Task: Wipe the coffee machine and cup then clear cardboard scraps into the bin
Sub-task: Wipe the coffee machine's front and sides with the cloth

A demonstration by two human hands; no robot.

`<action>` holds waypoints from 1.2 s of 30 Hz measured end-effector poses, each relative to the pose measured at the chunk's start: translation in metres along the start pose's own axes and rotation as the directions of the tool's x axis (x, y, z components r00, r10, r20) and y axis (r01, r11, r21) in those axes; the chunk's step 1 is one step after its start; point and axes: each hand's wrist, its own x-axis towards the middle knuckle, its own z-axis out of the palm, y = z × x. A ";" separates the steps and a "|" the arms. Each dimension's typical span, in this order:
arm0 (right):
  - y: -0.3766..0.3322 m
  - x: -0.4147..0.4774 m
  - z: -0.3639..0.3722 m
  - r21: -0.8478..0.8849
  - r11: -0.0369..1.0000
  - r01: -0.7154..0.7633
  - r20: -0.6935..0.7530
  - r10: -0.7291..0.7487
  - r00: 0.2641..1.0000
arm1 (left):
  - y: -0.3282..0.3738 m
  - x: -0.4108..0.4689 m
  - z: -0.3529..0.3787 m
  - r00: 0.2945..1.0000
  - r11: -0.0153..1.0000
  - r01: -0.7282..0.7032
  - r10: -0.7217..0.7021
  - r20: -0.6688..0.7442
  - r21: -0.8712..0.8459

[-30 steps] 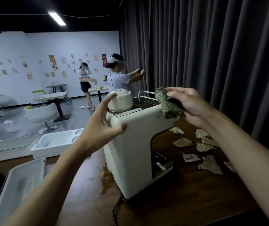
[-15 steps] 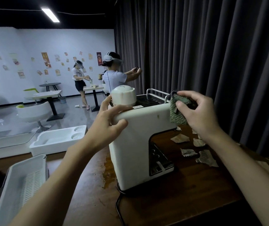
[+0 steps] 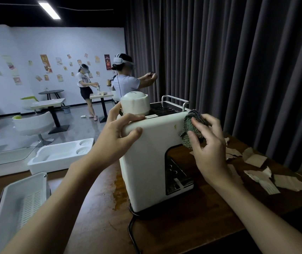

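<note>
A cream coffee machine (image 3: 146,162) stands on the dark wooden table (image 3: 192,226). A white cup (image 3: 134,105) sits upside down on its top, at the left. My left hand (image 3: 118,138) grips the machine's upper left edge, thumb on the front face. My right hand (image 3: 209,147) presses a green knitted cloth (image 3: 192,123) against the machine's upper right corner. Torn cardboard scraps (image 3: 256,173) lie scattered on the table to the right of the machine.
A white slotted tray (image 3: 18,208) sits at the near left and a white moulded tray (image 3: 58,156) behind it. A black power cord (image 3: 133,233) runs from the machine's base. Dark curtains hang close behind. Two people stand by tables further back.
My left hand has closed onto the machine's top left edge. My right hand has brought the cloth down from above onto the machine's upper right corner.
</note>
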 end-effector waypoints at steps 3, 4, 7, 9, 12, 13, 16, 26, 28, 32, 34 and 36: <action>0.004 -0.009 0.000 -0.019 0.999 0.043 0.020 -0.042 0.999 | -0.001 -0.001 -0.002 1.000 1.000 -0.016 0.016 0.011 0.000; 0.006 -0.011 0.000 -0.028 0.998 0.057 0.030 -0.056 0.998 | -0.001 -0.001 -0.003 1.000 1.000 -0.021 0.021 0.012 0.003; 0.009 -0.005 -0.004 -0.047 0.996 0.082 0.033 -0.081 0.996 | 0.000 -0.001 -0.005 1.000 1.000 -0.024 0.024 0.017 0.015; 0.009 0.006 -0.006 -0.046 0.997 0.065 0.005 -0.065 0.998 | 0.000 -0.002 -0.007 1.000 1.000 -0.020 0.020 0.019 -0.008; 0.006 0.010 -0.002 -0.042 0.999 0.018 -0.058 -0.020 0.998 | 0.000 -0.002 -0.008 1.000 0.999 -0.014 0.014 0.019 -0.030; 0.004 0.005 0.002 -0.044 0.999 0.011 -0.068 -0.014 0.998 | 0.000 -0.002 -0.008 1.000 0.999 -0.015 0.016 0.020 -0.035; 0.000 -0.020 0.011 -0.052 0.997 0.057 -0.013 -0.057 0.998 | 0.001 -0.002 -0.008 1.000 0.999 -0.011 0.012 0.017 -0.045; -0.005 0.007 0.013 0.027 0.999 0.031 -0.107 -0.028 0.994 | 0.002 -0.004 -0.006 1.000 1.000 -0.008 0.008 0.026 -0.020; -0.006 -0.005 0.018 0.017 0.998 0.052 -0.087 -0.051 0.995 | 0.001 -0.004 -0.006 1.000 1.000 -0.017 0.017 0.026 -0.008; -0.005 -0.030 0.021 -0.007 0.988 0.154 0.048 -0.153 0.987 | 0.000 -0.004 -0.006 1.000 1.000 -0.013 0.013 0.021 0.011; -0.004 -0.023 0.016 0.003 0.983 0.186 0.079 -0.185 0.980 | 0.000 -0.005 -0.006 1.000 1.000 -0.016 0.015 0.023 0.015; -0.005 -0.007 0.012 0.014 0.985 0.172 0.043 -0.172 0.984 | 0.001 -0.005 -0.006 0.999 1.000 -0.015 0.015 0.029 0.014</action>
